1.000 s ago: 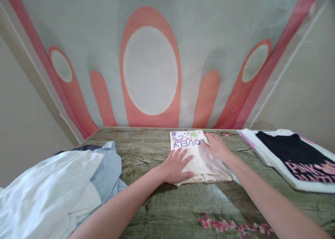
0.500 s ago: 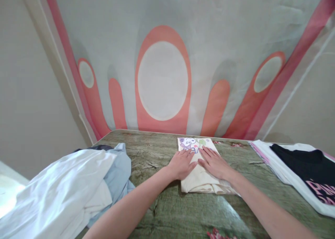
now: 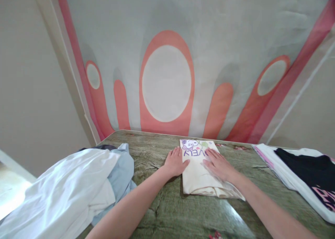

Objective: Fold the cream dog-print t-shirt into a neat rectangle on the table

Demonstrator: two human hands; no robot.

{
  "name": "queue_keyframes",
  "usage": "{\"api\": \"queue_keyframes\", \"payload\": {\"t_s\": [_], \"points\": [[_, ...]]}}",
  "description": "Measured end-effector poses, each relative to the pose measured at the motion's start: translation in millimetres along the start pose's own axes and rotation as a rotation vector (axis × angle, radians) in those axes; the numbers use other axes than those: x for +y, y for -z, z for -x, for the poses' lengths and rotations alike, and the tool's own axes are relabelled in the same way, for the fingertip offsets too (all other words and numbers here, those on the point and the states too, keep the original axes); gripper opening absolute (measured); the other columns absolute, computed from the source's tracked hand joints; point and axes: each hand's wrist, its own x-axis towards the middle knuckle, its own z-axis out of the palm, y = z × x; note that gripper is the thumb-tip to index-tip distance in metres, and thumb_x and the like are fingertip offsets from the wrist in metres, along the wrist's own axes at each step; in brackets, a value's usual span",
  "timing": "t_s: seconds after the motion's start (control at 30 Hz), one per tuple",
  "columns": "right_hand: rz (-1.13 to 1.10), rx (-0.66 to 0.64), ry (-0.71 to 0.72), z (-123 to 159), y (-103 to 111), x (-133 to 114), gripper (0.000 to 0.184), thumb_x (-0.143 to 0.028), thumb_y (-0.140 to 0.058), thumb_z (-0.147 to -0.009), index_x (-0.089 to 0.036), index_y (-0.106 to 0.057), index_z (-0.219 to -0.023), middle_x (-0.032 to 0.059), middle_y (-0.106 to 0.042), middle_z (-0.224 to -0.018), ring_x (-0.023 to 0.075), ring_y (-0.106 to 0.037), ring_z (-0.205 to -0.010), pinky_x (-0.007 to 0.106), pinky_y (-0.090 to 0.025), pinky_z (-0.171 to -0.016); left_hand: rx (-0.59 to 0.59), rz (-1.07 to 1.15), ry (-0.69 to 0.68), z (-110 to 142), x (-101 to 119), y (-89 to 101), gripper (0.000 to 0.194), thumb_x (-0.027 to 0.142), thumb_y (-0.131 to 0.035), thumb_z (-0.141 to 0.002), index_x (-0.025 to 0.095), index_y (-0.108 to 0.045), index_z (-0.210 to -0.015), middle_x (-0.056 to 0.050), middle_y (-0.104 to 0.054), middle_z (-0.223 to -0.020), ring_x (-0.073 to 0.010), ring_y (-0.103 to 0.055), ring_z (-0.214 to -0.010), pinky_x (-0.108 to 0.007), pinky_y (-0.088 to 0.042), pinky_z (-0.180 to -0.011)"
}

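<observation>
One cream folded tee w/ a cartoon print and purple lettering at its far end is lying flat on the tabletop, roughly centre, long axis running near-to-far. Left hand is resting flat, fingers spread, at the tee's left edge, partly on the cloth and partly on the tabletop, gripping nothing. Right hand is lying open, palm down, on the right half of the tee, pressing w/o grasping.

Handling, as a guess: thin cotton, light, soft, floppy; it's likely sliding easily on the glossy tabletop cover and losing its fold if lifted by one corner. Best hold looks like both long edges at once, or a flat palm under the stacked layers at the near end, where the folds are bunching.

Count: 1 folded cream tee; 2 hands; 1 loose heap of white and pale-blue garments at near left, number of pieces unclear; 1 stack at far right w/ a black printed tee on top of white cloth; patterned pink-and-grey sheet hanging behind.
</observation>
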Motion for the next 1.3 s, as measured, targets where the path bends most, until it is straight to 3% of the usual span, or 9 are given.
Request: {"api": "queue_keyframes", "payload": {"t_s": [0.17, 0.4, 0.5, 0.6, 0.77, 1.0, 1.1, 1.17, 1.3], "points": [[0.006, -0.05, -0.1, -2, -1, 26, 0.071, -0.06, -0.018, -0.085, -0.014, -0.026, -0.14, 0.0076, -0.02, -0.147, 0.0232, -0.017, -0.134, 0.04, -0.017, -0.109, 0.028, -0.018, -0.14, 3, -2, 2.0, 0.059, 0.047, -0.02, -0.09, 0.016, -0.019, -0.14, -0.01, -0.016, -0.147, -0.0239, -0.014, -0.134, -0.045, -0.015, -0.107], [0.023, -0.068, -0.333, -3, 1, 37, 0.077, -0.06, -0.01, -0.085, -0.009, -0.023, -0.14, 0.0107, -0.019, -0.147, 0.0239, -0.015, -0.135, 0.046, -0.013, -0.108, 0.019, -0.043, -0.15, 3, -8, 1.2, 0.058, 0.048, -0.018, -0.091, 0.015, -0.023, -0.139, -0.01, -0.02, -0.146, -0.0246, -0.016, -0.134, -0.048, -0.015, -0.106], [0.027, -0.06, -0.335, -3, 6, 33, 0.075, -0.059, -0.01, -0.086, -0.008, -0.022, -0.14, 0.0094, -0.016, -0.147, 0.0234, -0.012, -0.135, 0.046, -0.011, -0.108, 0.032, -0.04, -0.204, 4, -6, 6.9, 0.052, 0.044, -0.021, -0.092, 0.019, -0.028, -0.137, -0.007, -0.023, -0.145, -0.0234, -0.015, -0.134, -0.047, -0.017, -0.106], [0.023, -0.058, -0.268, -1, 10, 23, 0.075, -0.06, -0.011, -0.085, -0.01, -0.019, -0.141, 0.0087, -0.014, -0.148, 0.0227, -0.01, -0.135, 0.045, -0.009, -0.108, 0.002, -0.02, -0.363, 7, 0, 15.3, 0.044, 0.036, -0.021, -0.093, 0.026, -0.035, -0.133, -0.001, -0.027, -0.144, -0.0193, -0.016, -0.134, -0.042, -0.017, -0.106], [-0.035, -0.158, -0.153, 3, 9, 5, 0.081, -0.065, -0.009, -0.083, -0.011, -0.014, -0.142, 0.0083, -0.01, -0.149, 0.0215, -0.008, -0.136, 0.04, -0.009, -0.109, -0.058, 0.022, -0.453, 14, 9, 20.8, 0.048, 0.039, -0.019, -0.094, 0.022, -0.029, -0.137, -0.004, -0.026, -0.145, -0.0175, -0.021, -0.133, -0.035, -0.017, -0.107], [-0.004, -0.209, -0.341, 3, 19, 12, 0.08, -0.062, -0.011, -0.084, -0.007, -0.015, -0.142, 0.0119, -0.011, -0.149, 0.0242, -0.008, -0.136, 0.043, -0.009, -0.108, -0.059, 0.034, -0.441, 15, 6, 15.9, 0.053, 0.046, -0.023, -0.092, 0.019, -0.027, -0.138, -0.006, -0.022, -0.146, -0.0201, -0.018, -0.134, -0.034, -0.016, -0.107], [0.045, -0.19, -0.387, 7, 35, 12, 0.077, -0.058, -0.025, -0.083, -0.004, -0.025, -0.138, 0.0171, -0.02, -0.146, 0.0284, -0.017, -0.133, 0.044, -0.017, -0.104, -0.02, 0.039, -0.4, 11, 4, 14.0, 0.055, 0.047, -0.024, -0.091, 0.016, -0.029, -0.137, -0.008, -0.025, -0.144, -0.0206, -0.022, -0.132, -0.033, -0.018, -0.106], [0.082, -0.157, -0.375, 11, 48, 8, 0.068, -0.053, -0.035, -0.081, -0.004, -0.041, -0.129, 0.0205, -0.037, -0.136, 0.0319, -0.031, -0.126, 0.043, -0.026, -0.099, 0.001, 0.046, -0.367, 9, 2, 13.2, 0.055, 0.047, -0.025, -0.091, 0.015, -0.031, -0.136, -0.009, -0.029, -0.143, -0.0208, -0.025, -0.131, -0.033, -0.019, -0.106], [0.057, -0.168, -0.297, 22, 70, -13, 0.042, -0.04, -0.043, -0.079, -0.011, -0.057, -0.105, 0.0166, -0.057, -0.107, 0.0283, -0.055, -0.098, 0.036, -0.038, -0.081, 0.047, 0.043, -0.337, 7, -1, 13.6, 0.051, 0.045, -0.028, -0.091, 0.014, -0.039, -0.131, -0.01, -0.038, -0.138, -0.0219, -0.033, -0.126, -0.033, -0.023, -0.104]]}}
